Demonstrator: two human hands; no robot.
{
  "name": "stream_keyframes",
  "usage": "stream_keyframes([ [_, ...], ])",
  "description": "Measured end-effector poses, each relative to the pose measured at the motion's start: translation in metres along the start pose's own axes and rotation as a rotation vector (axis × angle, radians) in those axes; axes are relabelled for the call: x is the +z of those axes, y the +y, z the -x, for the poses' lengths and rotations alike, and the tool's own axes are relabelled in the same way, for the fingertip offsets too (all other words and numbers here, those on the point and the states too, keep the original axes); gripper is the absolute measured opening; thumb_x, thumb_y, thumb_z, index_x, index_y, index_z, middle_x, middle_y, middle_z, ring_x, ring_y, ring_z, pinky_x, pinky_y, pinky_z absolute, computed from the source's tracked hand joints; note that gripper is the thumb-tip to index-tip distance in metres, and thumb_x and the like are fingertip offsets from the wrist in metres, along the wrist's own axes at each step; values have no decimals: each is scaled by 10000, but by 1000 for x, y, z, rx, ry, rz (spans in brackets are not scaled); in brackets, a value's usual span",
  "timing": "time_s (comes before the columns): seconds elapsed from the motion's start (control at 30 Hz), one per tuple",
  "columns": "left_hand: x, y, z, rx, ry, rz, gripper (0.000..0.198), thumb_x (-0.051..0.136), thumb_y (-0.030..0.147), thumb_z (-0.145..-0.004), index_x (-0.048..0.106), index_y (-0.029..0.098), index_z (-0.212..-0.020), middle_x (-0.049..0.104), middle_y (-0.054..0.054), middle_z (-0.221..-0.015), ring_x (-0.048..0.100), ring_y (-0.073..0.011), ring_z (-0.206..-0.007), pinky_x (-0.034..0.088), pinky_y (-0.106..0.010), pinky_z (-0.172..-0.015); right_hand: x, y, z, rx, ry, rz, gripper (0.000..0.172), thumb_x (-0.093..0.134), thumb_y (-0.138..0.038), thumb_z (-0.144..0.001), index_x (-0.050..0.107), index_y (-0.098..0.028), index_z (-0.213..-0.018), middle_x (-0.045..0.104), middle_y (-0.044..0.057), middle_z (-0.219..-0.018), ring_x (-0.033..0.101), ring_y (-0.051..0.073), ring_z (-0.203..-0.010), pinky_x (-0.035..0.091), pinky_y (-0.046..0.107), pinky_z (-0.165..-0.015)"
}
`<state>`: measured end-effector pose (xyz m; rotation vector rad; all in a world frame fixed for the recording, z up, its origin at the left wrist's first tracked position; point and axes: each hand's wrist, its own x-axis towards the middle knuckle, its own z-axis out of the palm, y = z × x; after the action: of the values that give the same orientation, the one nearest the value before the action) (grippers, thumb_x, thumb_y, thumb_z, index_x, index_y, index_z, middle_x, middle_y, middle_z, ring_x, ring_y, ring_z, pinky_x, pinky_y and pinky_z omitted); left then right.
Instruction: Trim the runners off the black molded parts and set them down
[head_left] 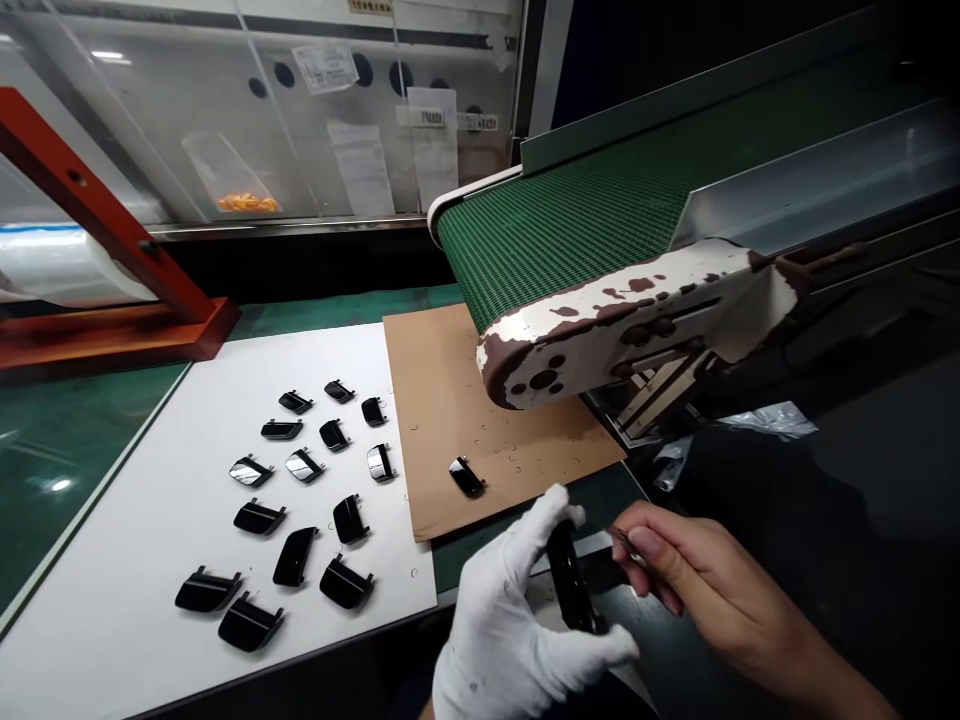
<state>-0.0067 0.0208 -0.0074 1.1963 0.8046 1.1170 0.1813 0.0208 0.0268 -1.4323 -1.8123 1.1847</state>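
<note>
My left hand [517, 620], in a white glove, grips a glossy black plastic part [571, 580] between thumb and fingers, with the part's narrow side turned up. Bare and pinched closed, my right hand [690, 570] holds a thin, dark, blade-like tool [624, 540]; its tip points toward the black part but stays a little apart from it. Most of the tool is hidden by my fingers. Past my left hand, a similar black part [467, 477] lies on the brown cardboard [442, 400].
Several black parts, one of them [251, 622] near the front edge, are spread over a white sheet [150, 560]. A green conveyor belt [570, 240] with a chipped white end frame overhangs the cardboard. At left stands an orange-red stand [112, 190] beside a roll of clear film [67, 265].
</note>
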Motion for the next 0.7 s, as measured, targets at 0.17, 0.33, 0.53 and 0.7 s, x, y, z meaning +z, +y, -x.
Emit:
stream_keyframes([
  [0.17,2,5,0,-42,9,6,798,882,273,-582,543,187,-1300,651,-104,-1199,665,-273,-1049,552,-334,-932,1,-10,1,-84,12,145,596,253,-745,-863,530,-217,-841,507,-17,-665,481,149,-565,383,274,-519],
  [0.33,1,4,0,-42,22,-41,834,893,359,-564,541,206,-1304,668,-77,-1166,673,-251,-1025,555,-299,-919,7,-19,0,-162,55,467,690,460,-910,-570,401,-230,-667,501,-30,-531,446,137,-428,262,278,-431],
  [0.53,1,5,-1,10,27,-93,840,911,245,-536,553,251,-1296,687,-9,-1139,675,-203,-1023,528,-231,-933,9,-18,-1,-113,34,516,743,379,-954,-544,446,-231,-698,558,-6,-562,509,178,-448,301,301,-471],
  [0.7,3,9,-3,55,33,-126,839,907,162,-512,569,285,-1270,705,36,-1091,680,-178,-993,518,-207,-930,9,-19,-2,-45,-2,498,815,294,-989,-509,488,-226,-718,572,10,-553,521,194,-445,300,302,-456],
])
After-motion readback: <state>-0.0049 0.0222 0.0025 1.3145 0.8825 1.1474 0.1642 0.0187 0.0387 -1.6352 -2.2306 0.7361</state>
